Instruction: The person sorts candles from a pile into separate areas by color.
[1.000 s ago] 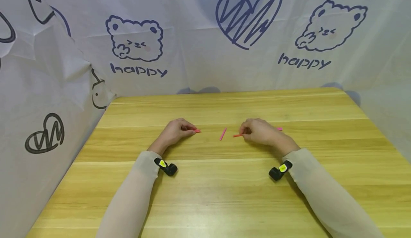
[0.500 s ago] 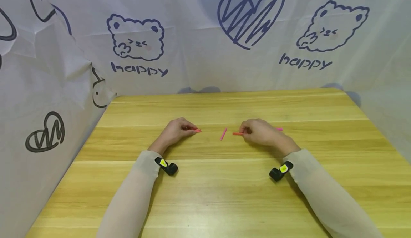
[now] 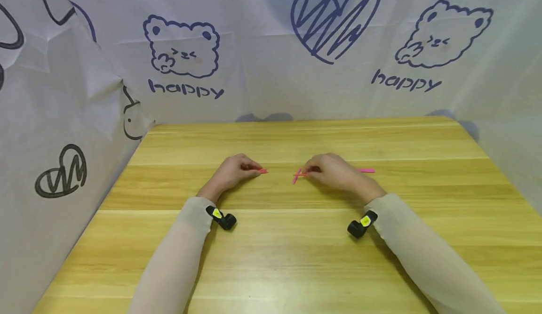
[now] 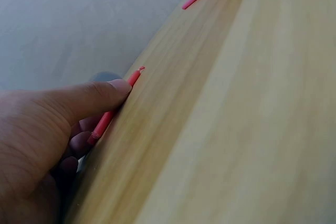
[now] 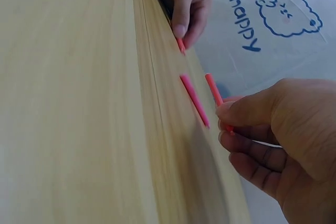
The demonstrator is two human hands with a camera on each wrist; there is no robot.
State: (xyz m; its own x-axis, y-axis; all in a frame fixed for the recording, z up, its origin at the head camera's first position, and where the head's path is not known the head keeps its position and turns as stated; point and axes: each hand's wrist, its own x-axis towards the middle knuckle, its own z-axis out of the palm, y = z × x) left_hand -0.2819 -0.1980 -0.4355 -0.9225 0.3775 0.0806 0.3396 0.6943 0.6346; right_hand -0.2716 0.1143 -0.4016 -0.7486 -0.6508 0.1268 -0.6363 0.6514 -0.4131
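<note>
My left hand (image 3: 234, 172) rests near the middle of the table, pinching short, thin red sticks (image 3: 264, 171) whose ends show past the fingertips. In the left wrist view a red stick (image 4: 105, 123) lies along the table under the thumb, with a small twisted-looking tip. My right hand (image 3: 332, 170) pinches an orange-red stick (image 5: 211, 85) between thumb and fingers, over the table. From the head view it crosses a slanted pink stick (image 3: 294, 181); the right wrist view shows the two side by side, with the pink stick (image 5: 194, 100) lying on the table.
More pink sticks (image 3: 367, 170) lie to the right, partly behind the right hand. The wooden table (image 3: 271, 257) ends at a white curtain (image 3: 262, 78) with drawings, and another white sheet (image 3: 84, 102) hangs at the left. Each sleeve carries a small black camera (image 3: 222, 218).
My right hand has moved left with the orange-red stick, which now overlaps the slanted pink one in the head view. More of the pink sticks at right is uncovered. The left hand stays put.
</note>
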